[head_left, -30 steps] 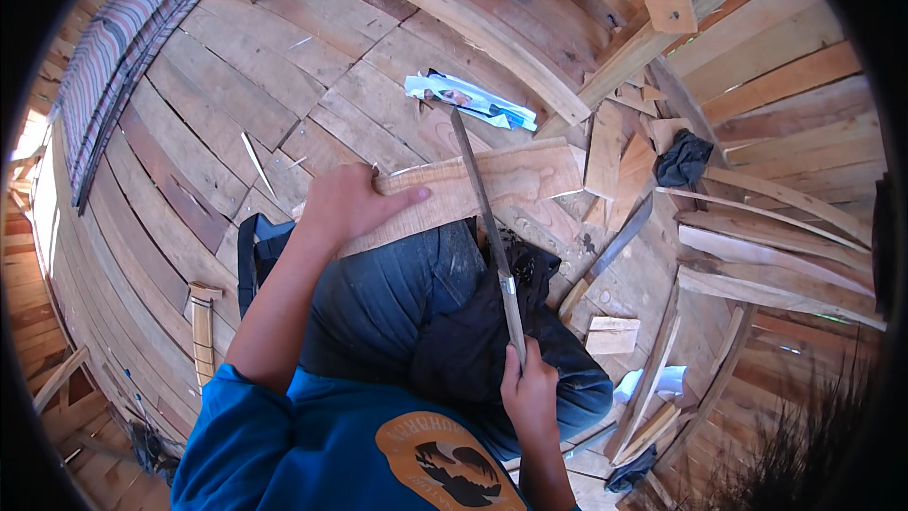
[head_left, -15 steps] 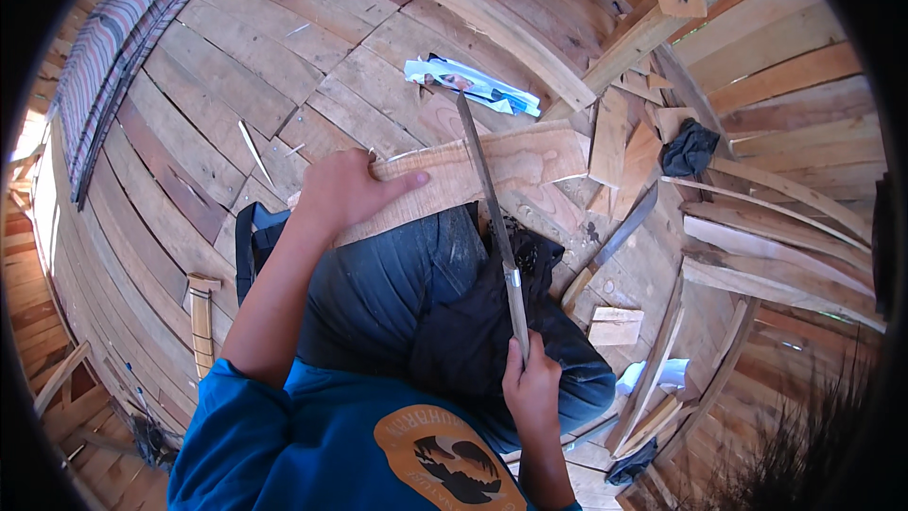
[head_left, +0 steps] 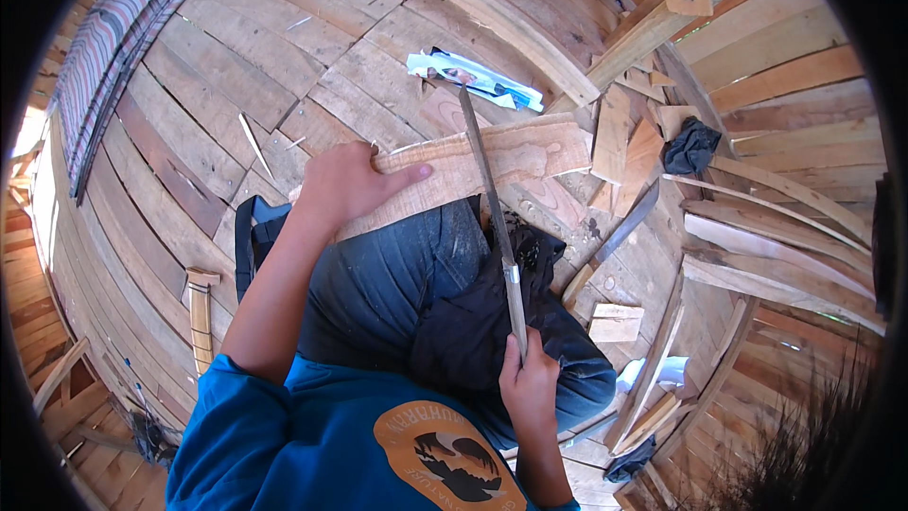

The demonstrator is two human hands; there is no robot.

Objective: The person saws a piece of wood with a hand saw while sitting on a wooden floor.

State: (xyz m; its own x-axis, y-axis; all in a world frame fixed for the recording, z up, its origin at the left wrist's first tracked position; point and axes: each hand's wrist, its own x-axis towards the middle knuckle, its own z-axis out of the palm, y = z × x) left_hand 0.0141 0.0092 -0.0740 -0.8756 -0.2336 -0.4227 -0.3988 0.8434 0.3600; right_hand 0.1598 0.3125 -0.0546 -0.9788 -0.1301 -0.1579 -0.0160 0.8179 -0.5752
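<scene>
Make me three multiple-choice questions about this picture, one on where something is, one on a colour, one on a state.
1. Where does the left hand rest?
A. on the wooden piece
B. on the striped cloth
C. on the dark rag

2. What colour is the person's shirt?
A. red
B. blue
C. white

3. How does the right hand stand?
A. open and empty
B. closed on the long tool
C. flat on the floor

Answers: 1 A, palm and fingers lie on the piece. 2 B, the sleeve and chest are blue. 3 B, fingers wrap the tool's handle.
</scene>
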